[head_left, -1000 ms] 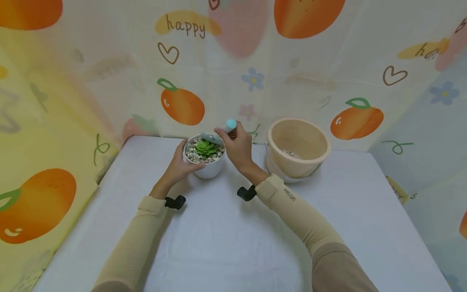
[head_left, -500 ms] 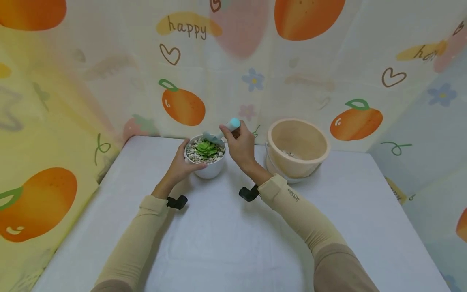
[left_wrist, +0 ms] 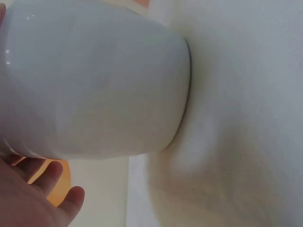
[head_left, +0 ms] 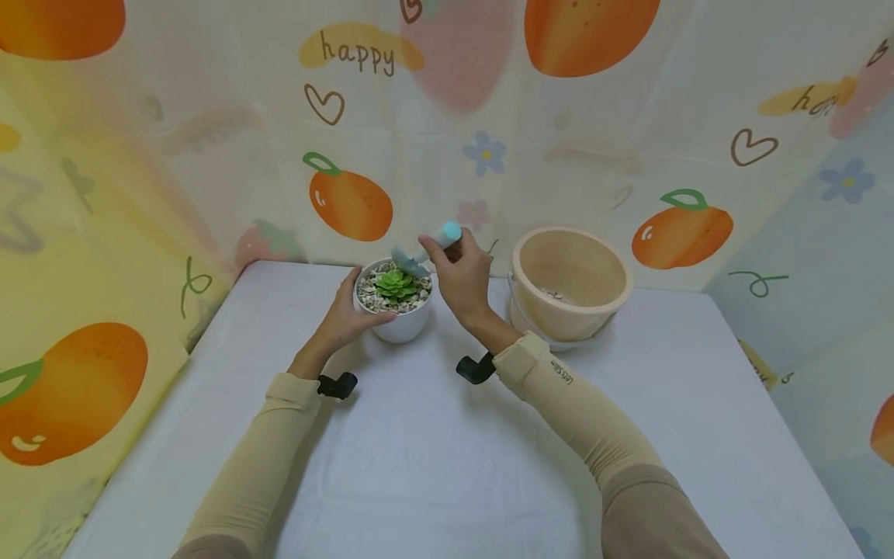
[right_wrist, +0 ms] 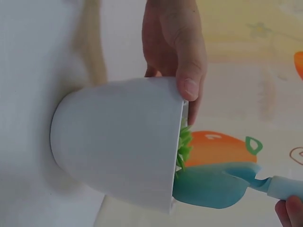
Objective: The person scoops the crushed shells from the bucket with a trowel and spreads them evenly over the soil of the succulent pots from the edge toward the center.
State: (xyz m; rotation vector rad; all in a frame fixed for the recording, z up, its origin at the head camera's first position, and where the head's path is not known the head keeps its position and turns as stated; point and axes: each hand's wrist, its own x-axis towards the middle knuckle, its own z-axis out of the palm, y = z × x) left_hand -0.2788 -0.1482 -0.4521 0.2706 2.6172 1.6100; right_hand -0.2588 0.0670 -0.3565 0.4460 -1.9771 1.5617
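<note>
A small white pot point(head_left: 400, 328) stands upright on the table, filled with pale and grey pebbles point(head_left: 417, 299) round a green succulent point(head_left: 396, 286). My left hand point(head_left: 342, 317) holds the pot by its rim, thumb on the near side and fingers on the left side. My right hand point(head_left: 464, 278) grips the handle of a light-blue garden trowel point(right_wrist: 215, 184). The blade slants down at the pot's back right rim, beside the succulent; its tip is hidden behind the rim in the right wrist view. The pot's wall point(left_wrist: 104, 85) fills much of the left wrist view.
A larger cream bucket point(head_left: 573, 310) with a white handle stands on the right, a few pebbles point(head_left: 553, 293) visible at its bottom. White cloth covers the table point(head_left: 433, 466). A fruit-printed curtain point(head_left: 433, 163) hangs close behind the table's back edge.
My right hand has shifted slightly right and up with the trowel, whose blade now shows higher above the pebbles. The left hand keeps its hold on the pot.
</note>
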